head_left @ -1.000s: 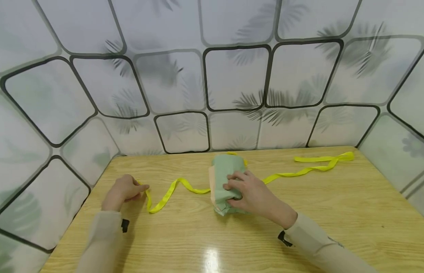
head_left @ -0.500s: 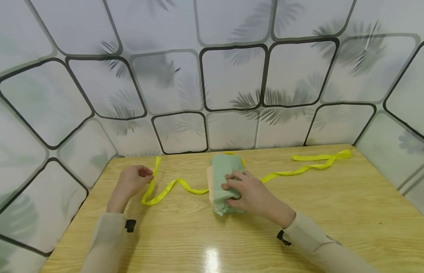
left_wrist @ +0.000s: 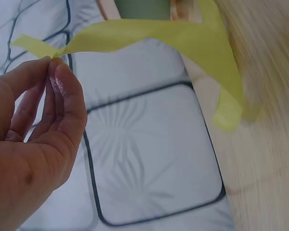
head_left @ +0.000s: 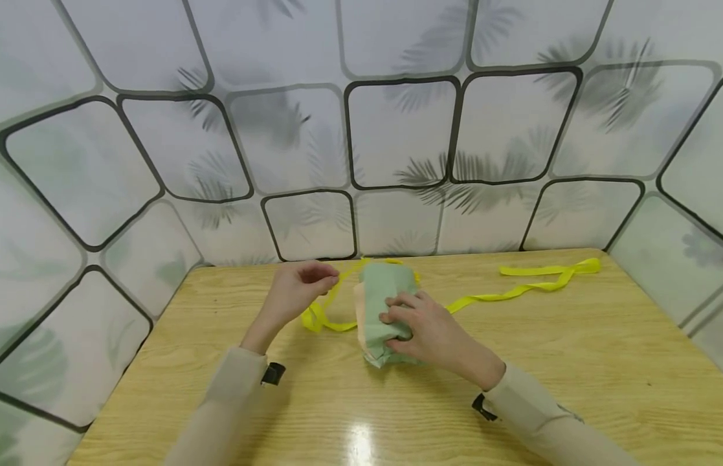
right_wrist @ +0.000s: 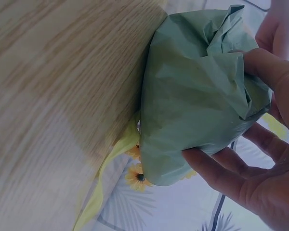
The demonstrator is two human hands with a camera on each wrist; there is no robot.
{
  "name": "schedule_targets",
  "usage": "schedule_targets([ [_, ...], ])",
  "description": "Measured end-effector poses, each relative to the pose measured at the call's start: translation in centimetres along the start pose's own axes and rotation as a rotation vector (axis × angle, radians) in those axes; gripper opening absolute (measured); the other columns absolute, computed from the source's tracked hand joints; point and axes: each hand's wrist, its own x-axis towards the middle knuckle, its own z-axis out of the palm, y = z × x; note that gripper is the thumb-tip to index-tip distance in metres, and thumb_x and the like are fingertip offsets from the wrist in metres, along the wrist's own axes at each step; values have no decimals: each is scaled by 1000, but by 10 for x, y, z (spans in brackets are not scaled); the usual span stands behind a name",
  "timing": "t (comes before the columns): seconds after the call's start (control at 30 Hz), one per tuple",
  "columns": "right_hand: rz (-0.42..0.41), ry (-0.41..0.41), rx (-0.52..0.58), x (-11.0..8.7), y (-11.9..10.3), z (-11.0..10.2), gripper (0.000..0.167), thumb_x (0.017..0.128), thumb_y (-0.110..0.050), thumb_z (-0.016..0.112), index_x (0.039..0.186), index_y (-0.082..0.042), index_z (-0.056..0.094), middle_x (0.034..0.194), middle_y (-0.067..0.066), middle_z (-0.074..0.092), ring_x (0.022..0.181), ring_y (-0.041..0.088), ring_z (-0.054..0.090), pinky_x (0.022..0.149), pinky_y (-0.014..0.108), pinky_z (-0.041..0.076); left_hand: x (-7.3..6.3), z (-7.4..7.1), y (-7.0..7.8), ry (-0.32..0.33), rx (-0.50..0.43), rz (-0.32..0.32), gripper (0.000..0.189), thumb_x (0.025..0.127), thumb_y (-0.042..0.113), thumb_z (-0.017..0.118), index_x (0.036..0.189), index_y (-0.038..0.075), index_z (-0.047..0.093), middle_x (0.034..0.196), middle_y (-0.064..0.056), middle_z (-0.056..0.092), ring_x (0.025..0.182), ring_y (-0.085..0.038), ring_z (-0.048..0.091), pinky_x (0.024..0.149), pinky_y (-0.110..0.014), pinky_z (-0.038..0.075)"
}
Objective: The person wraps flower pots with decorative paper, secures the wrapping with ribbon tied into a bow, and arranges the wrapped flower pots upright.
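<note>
A small bouquet (head_left: 380, 304) wrapped in pale green paper, with a peach layer along its left side, lies on the wooden table. Orange-yellow flowers (right_wrist: 136, 177) show beyond the wrapping in the right wrist view. My right hand (head_left: 433, 333) grips the bouquet, its thumb and fingers spread around the crumpled paper. Left of the bouquet, my left hand (head_left: 297, 289) is raised and pinches a yellow ribbon (left_wrist: 135, 36) near its end, between thumb and fingertips. The ribbon loops back down to the table and passes under the bouquet.
The ribbon's other length (head_left: 492, 296) trails to the right over the table (head_left: 512, 388) and folds back near the far right corner. Patterned cloth walls (head_left: 402, 136) stand behind the table and at both sides.
My left hand has picked up the left ribbon end and moved right with it, towards the bouquet's far end. My right hand stays on the bouquet.
</note>
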Motion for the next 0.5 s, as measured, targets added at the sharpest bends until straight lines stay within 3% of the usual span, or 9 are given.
schedule_targets([
  [0.27,-8,33,10,-2,3,2,36,75,-27,93,105,-15,77,118,8,71,104,25,66,86,41,55,26,39,14,-88,-2,50,15,97,20,72,108,12,78,103,-6,78,88,-21,73,79,-40,62],
  [0.4,-13,42,11,-2,4,2,36,75,-26,92,106,-14,77,118,8,71,104,25,65,86,41,55,30,45,16,-146,2,92,22,98,24,71,115,11,77,110,-4,78,96,-20,74,81,-35,62],
  [0.5,-10,40,12,-2,4,1,37,76,-26,92,107,-14,77,119,8,71,105,26,65,87,41,56,30,41,11,-147,16,110,24,99,24,70,118,10,75,113,-2,77,99,-18,73,84,-33,61],
])
